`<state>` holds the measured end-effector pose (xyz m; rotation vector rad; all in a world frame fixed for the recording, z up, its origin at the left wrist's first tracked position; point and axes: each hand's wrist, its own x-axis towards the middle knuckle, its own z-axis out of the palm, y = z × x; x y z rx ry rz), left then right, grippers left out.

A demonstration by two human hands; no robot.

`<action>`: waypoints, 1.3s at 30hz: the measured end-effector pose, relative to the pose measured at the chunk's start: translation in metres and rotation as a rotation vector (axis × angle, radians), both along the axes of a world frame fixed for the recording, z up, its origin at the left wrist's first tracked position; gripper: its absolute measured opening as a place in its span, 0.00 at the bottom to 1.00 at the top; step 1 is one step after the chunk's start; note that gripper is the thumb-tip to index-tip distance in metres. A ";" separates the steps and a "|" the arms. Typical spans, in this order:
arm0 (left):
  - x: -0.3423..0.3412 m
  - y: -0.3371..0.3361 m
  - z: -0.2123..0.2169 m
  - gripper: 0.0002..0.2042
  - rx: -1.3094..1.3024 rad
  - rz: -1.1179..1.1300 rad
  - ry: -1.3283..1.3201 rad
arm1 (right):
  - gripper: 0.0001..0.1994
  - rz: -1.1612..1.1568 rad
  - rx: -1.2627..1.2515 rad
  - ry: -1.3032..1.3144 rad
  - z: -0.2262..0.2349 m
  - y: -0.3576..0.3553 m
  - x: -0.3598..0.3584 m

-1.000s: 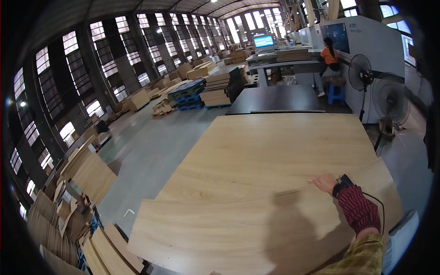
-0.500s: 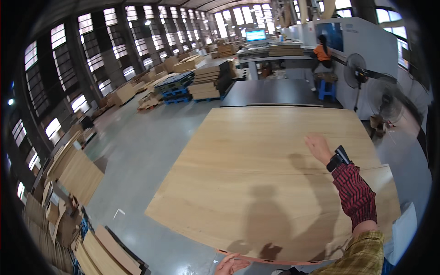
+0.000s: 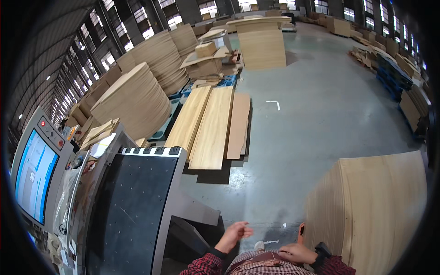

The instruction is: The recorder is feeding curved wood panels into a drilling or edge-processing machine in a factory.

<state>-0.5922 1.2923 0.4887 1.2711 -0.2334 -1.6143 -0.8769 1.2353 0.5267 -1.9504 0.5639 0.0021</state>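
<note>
While both hands hang low by the body, the left grip (image 3: 234, 233) stays wide, fingers loose, holding nothing; just left of it stands the machine (image 3: 133, 201) with its black perforated bed; the right grip (image 3: 297, 252) curls narrow against the shirt, empty as far as shows; the panel stack (image 3: 373, 206) rises just right of it; floor (image 3: 302, 133) lies ahead.

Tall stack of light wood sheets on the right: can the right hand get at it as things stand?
Probably yes. The right hand sits low by the body, just beside the stack of light wood sheets, with only bare grey floor between. The fingers look empty.
</note>
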 end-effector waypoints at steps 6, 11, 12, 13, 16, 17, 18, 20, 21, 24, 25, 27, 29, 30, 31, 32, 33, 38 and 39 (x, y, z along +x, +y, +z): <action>0.034 -0.057 -0.024 0.14 -0.028 0.186 0.146 | 0.13 -0.135 -0.040 -0.031 -0.057 -0.100 0.049; 0.021 -0.152 -0.056 0.15 0.059 0.015 0.258 | 0.12 -0.168 0.010 0.089 -0.086 -0.194 0.075; 0.025 -0.172 -0.051 0.15 0.065 0.017 0.262 | 0.12 -0.192 0.006 0.070 -0.089 -0.210 0.086; 0.032 -0.194 -0.047 0.15 0.063 0.024 0.261 | 0.11 -0.208 0.028 0.031 -0.089 -0.231 0.096; 0.058 -0.257 -0.031 0.15 0.013 0.051 0.187 | 0.11 -0.128 0.151 0.017 -0.083 -0.301 0.130; 0.066 -0.266 -0.027 0.15 -0.005 0.129 0.157 | 0.12 -0.193 0.323 -0.053 -0.088 -0.313 0.141; 0.077 -0.275 -0.024 0.15 -0.021 0.207 0.126 | 0.12 -0.187 0.336 -0.050 -0.092 -0.336 0.155; 0.106 -0.284 -0.020 0.15 -0.031 0.260 0.107 | 0.12 -0.103 0.414 0.107 -0.094 -0.385 0.187; 0.116 -0.284 -0.018 0.15 -0.013 0.327 0.104 | 0.12 -0.094 0.425 0.122 -0.099 -0.400 0.201; 0.136 -0.295 -0.035 0.15 0.054 0.453 0.136 | 0.13 -0.068 0.408 0.004 -0.117 -0.449 0.259; 0.143 -0.290 -0.046 0.15 0.109 0.495 0.166 | 0.14 -0.044 0.428 0.035 -0.122 -0.459 0.279; 0.160 -0.287 -0.068 0.15 0.185 0.592 0.250 | 0.14 -0.009 0.450 0.068 -0.134 -0.477 0.324; 0.178 -0.293 -0.087 0.15 0.199 0.586 0.267 | 0.14 -0.031 0.541 0.091 -0.146 -0.480 0.364; 0.194 -0.299 -0.094 0.16 0.186 0.576 0.275 | 0.14 -0.024 0.546 0.100 -0.152 -0.478 0.385; 0.207 -0.309 -0.093 0.15 0.218 0.574 0.273 | 0.14 -0.036 0.629 0.166 -0.159 -0.477 0.402; 0.229 -0.318 -0.091 0.15 0.214 0.594 0.282 | 0.13 -0.047 0.709 0.234 -0.167 -0.476 0.421; 0.243 -0.327 -0.084 0.15 0.187 0.627 0.271 | 0.14 -0.053 0.823 0.279 -0.178 -0.474 0.433; 0.328 -0.337 -0.089 0.15 0.176 0.809 0.195 | 0.14 0.037 0.973 0.396 -0.240 -0.481 0.510; 0.336 -0.335 -0.095 0.15 0.179 0.844 0.194 | 0.14 -0.012 1.041 0.435 -0.254 -0.489 0.526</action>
